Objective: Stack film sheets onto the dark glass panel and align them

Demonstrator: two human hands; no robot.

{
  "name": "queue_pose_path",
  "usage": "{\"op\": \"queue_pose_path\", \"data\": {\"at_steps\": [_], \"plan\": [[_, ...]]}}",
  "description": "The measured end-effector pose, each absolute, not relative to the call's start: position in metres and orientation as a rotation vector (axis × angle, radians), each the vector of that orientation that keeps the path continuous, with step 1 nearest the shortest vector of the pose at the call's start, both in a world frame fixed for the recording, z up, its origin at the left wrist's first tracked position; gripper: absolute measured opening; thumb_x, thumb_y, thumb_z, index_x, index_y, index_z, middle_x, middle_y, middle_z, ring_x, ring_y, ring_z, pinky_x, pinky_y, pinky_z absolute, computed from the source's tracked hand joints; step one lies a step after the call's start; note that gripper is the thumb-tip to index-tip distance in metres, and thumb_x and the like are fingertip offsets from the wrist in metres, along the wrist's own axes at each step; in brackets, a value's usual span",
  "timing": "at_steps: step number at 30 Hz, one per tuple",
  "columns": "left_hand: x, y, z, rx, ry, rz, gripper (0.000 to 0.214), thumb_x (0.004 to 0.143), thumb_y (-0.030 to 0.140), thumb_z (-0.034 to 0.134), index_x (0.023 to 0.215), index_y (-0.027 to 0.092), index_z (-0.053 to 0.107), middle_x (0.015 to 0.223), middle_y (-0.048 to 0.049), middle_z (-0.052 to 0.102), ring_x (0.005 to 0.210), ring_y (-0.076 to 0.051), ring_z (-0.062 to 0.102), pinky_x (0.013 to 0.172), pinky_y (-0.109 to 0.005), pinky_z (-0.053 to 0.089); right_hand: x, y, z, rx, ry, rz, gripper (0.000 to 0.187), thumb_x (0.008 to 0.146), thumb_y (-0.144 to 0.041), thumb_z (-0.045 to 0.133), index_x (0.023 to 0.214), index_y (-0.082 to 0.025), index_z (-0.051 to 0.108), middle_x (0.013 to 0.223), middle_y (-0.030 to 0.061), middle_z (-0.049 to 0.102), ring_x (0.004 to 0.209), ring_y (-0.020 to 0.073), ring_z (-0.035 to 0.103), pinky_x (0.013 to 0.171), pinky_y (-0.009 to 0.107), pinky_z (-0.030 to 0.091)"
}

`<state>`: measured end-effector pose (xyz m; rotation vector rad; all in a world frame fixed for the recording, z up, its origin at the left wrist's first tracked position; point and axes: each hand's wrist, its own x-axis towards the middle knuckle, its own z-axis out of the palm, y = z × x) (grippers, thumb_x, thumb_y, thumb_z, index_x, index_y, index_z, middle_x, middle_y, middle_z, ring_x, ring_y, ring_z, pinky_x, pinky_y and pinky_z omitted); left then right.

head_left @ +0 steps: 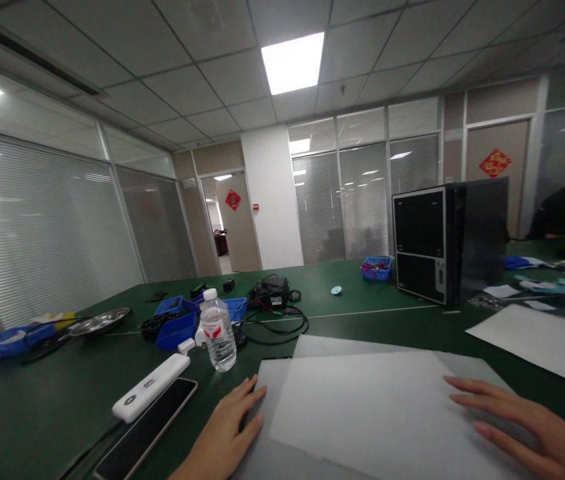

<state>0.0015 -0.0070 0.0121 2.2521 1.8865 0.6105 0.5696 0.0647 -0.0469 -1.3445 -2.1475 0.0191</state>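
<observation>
The pale, translucent sheets (362,407) overlap unevenly.

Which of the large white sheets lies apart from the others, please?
The rightmost sheet, beyond the right hand, lies apart; the overlapping sheets partly cover one another.

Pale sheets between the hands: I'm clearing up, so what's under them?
At the back left of the sheets, a thin dark edge shows; whatever else lies beneath is covered.
</observation>
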Motion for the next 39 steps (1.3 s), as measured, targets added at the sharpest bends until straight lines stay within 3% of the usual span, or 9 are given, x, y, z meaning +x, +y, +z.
{"op": "queue_pose_path", "data": {"at_steps": [3, 9, 17, 20, 23, 27, 33, 37, 39], "plan": [[0.002, -0.006, 0.012, 2.257, 1.878, 0.626, 0.047, 0.095, 0.05, 0.052, 0.14, 0.036, 0.058, 0.156, -0.0022, 0.048, 0.144, -0.031, 0.045, 0.119, -0.055, 0.036, 0.574, 0.063, -0.037, -1.354, -2.242, 0.116, 0.046, 0.091, -0.053, 0.053, 0.137, -0.052, 0.055, 0.151, -0.0058, 0.05, 0.137, 0.0323, 0.048, 0.117, 0.049, 0.04], [0.004, -0.006, 0.014, 2.262, 1.871, 0.652, 0.045, 0.097, 0.05, 0.048, 0.139, 0.036, 0.059, 0.155, -0.0008, 0.05, 0.143, -0.029, 0.046, 0.119, -0.053, 0.036, 0.579, 0.065, -0.034, -1.383, -2.315, 0.159, 0.04, 0.089, -0.055, 0.057, 0.128, -0.05, 0.064, 0.144, -0.0033, 0.058, 0.134, 0.0319, 0.051, 0.115, 0.049, 0.043], [0.004, -0.002, 0.009, 2.247, 1.899, 0.646, 0.05, 0.094, 0.053, 0.053, 0.141, 0.036, 0.057, 0.155, -0.0014, 0.049, 0.143, -0.031, 0.046, 0.118, -0.055, 0.036, 0.548, 0.038, 0.002, -1.293, -2.429, 0.475, 0.046, 0.1, -0.048, 0.044, 0.145, -0.042, 0.049, 0.156, -0.0012, 0.042, 0.146, 0.0288, 0.03, 0.121, 0.056, 0.016], [0.003, -0.001, 0.006, 2.25, 1.887, 0.632, 0.052, 0.093, 0.054, 0.053, 0.142, 0.036, 0.055, 0.157, -0.001, 0.047, 0.144, -0.031, 0.045, 0.118, -0.054, 0.037, 0.546, 0.032, 0.012, -1.294, -2.433, 0.551, 0.045, 0.101, -0.047, 0.04, 0.145, -0.043, 0.048, 0.157, -0.0019, 0.04, 0.147, 0.0289, 0.025, 0.12, 0.058, 0.016], [0.004, -0.002, 0.006, 2.267, 1.876, 0.602, 0.053, 0.093, 0.055, 0.052, 0.143, 0.035, 0.055, 0.157, -0.0027, 0.046, 0.144, -0.032, 0.044, 0.117, -0.054, 0.037, 0.549, 0.033, 0.014, -1.248, -2.419, 0.553, 0.043, 0.102, -0.045, 0.039, 0.143, -0.044, 0.051, 0.155, -0.0016, 0.043, 0.147, 0.0279, 0.029, 0.12, 0.06, 0.015], [0.007, -0.002, 0.007, 2.307, 1.892, 0.585, 0.052, 0.093, 0.052, 0.053, 0.142, 0.034, 0.056, 0.158, -0.0037, 0.045, 0.144, -0.032, 0.044, 0.117, -0.055, 0.036, 0.548, 0.032, 0.01, -1.25, -2.421, 0.495, 0.044, 0.103, -0.042, 0.034, 0.143, -0.043, 0.051, 0.156, -0.0011, 0.043, 0.147, 0.0261, 0.031, 0.121, 0.061, 0.012], [0.006, 0.001, 0.002, 2.318, 1.897, 0.646, 0.047, 0.095, 0.05, 0.053, 0.14, 0.036, 0.058, 0.154, -0.0025, 0.052, 0.141, -0.031, 0.048, 0.115, -0.054, 0.039, 0.559, 0.045, 0.0, -1.304, -2.412, 0.29, 0.044, 0.102, -0.047, 0.037, 0.142, -0.04, 0.053, 0.154, -0.001, 0.047, 0.146, 0.026, 0.037, 0.122, 0.061, 0.019], [0.004, 0.003, -0.001, 2.361, 1.89, 0.632, 0.049, 0.093, 0.051, 0.056, 0.14, 0.035, 0.058, 0.155, -0.0038, 0.05, 0.14, -0.032, 0.049, 0.114, -0.054, 0.04, 0.62, 0.084, -0.018, -1.636, -2.226, -0.162, 0.051, 0.097, -0.052, 0.04, 0.141, -0.031, 0.058, 0.154, 0.0045, 0.047, 0.147, 0.0282, 0.035, 0.124, 0.057, 0.016], [0.004, 0.003, 0.0, 2.374, 1.9, 0.613, 0.05, 0.094, 0.05, 0.054, 0.141, 0.035, 0.057, 0.155, -0.0039, 0.049, 0.141, -0.031, 0.049, 0.114, -0.054, 0.039, 0.659, 0.101, -0.029, -1.957, -1.989, -0.301, 0.059, 0.093, -0.047, 0.038, 0.147, -0.025, 0.051, 0.158, 0.0081, 0.04, 0.149, 0.0302, 0.029, 0.122, 0.057, 0.021]]}}
